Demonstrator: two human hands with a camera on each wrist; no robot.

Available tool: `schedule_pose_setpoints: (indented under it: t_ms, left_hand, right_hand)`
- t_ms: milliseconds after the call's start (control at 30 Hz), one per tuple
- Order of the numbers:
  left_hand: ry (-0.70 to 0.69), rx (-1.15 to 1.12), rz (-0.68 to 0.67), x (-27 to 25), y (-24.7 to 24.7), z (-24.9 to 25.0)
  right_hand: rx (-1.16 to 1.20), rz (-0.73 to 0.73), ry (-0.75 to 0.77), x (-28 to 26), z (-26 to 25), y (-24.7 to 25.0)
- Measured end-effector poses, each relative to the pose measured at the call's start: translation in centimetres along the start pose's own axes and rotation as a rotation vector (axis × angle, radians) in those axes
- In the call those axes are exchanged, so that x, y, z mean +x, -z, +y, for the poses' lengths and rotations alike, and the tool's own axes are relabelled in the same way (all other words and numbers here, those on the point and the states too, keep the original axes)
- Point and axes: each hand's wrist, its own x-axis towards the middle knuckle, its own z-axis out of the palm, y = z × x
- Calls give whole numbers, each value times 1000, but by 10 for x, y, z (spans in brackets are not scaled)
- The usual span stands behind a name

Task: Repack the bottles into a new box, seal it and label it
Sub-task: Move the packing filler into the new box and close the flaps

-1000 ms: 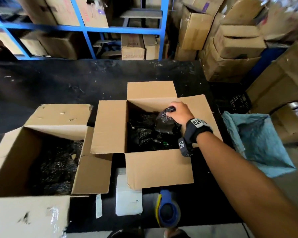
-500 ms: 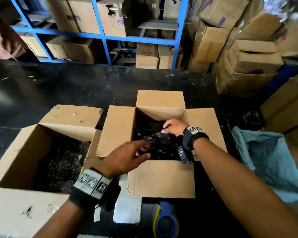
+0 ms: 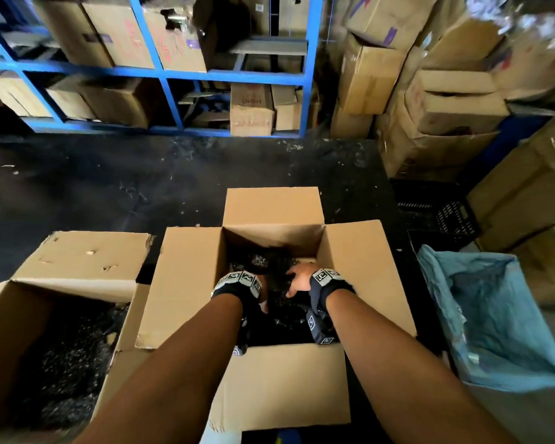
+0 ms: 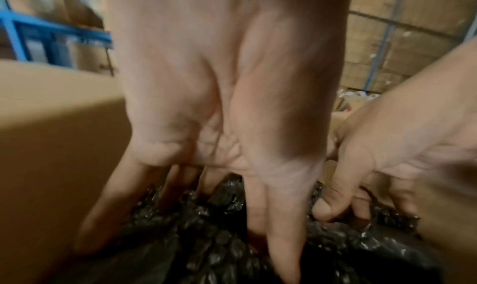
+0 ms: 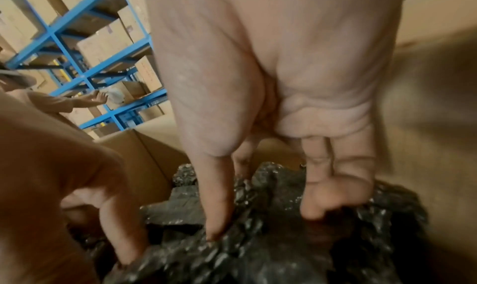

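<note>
- In the new box (image 3: pixel 186 283) right below me, both my hands are now down among the black bubble-wrapped bottles (image 3: pixel 279 270); a second ago only my right hand was in there, setting one bundle down.
- My left hand (image 4: pixel 232 135) has come in beside it, fingers fairly straight and spread, pushing into the wrap.
- My right hand (image 5: pixel 284 104) pinches a fold of the wrap, thumb pressed down and fingers curled over it.
- I judge I am settling the load so that the flaps, all four open, can fold shut for taping.
- To the left, the old box (image 3: pixel 39 331) is open with dark wrap inside.
- Beyond stand the dark floor (image 3: pixel 109 181) and blue shelves (image 3: pixel 161 72).
</note>
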Motion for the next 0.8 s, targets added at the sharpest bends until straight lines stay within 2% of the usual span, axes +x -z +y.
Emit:
schedule_pose_setpoints:
  t_ms: [100, 200, 267, 367, 400, 467, 533, 567, 600, 667, 733, 800]
  left_hand:
    - [-37, -6, -38, -1, -3, 2]
    - [-64, -2, 43, -21, 13, 18]
    - [-35, -68, 98, -28, 26, 23]
    - [7, -114, 195, -32, 39, 21]
    - [36, -120, 234, -33, 39, 20]
    - [139, -127, 347, -38, 36, 21]
    - [177, -106, 439, -47, 36, 21]
    - [143, -88, 425, -48, 34, 19]
    - [99, -84, 379, -48, 31, 15]
    - [42, -90, 213, -46, 22, 7]
    - [-12, -73, 58, -50, 14, 3]
    - [-19, -33, 25, -51, 6, 2]
  right_hand:
    - [-12, -86, -32, 15, 1, -7]
    - [-26, -90, -71, 20, 10, -15]
    - [3, -53, -63, 25, 19, -17]
    - [-57, -92, -63, 31, 16, -7]
    - [-60, -42, -68, 27, 9, 2]
    - [-65, 161, -57, 16, -7, 20]
    - [-37, 340, -7, 13, -15, 30]
    - [5, 351, 28, 14, -18, 31]
    - [48, 295, 58, 14, -21, 28]
    - [86, 24, 31, 18, -25, 16]
    - [20, -150, -21, 18, -22, 6]
    - [28, -135, -52, 16, -16, -1]
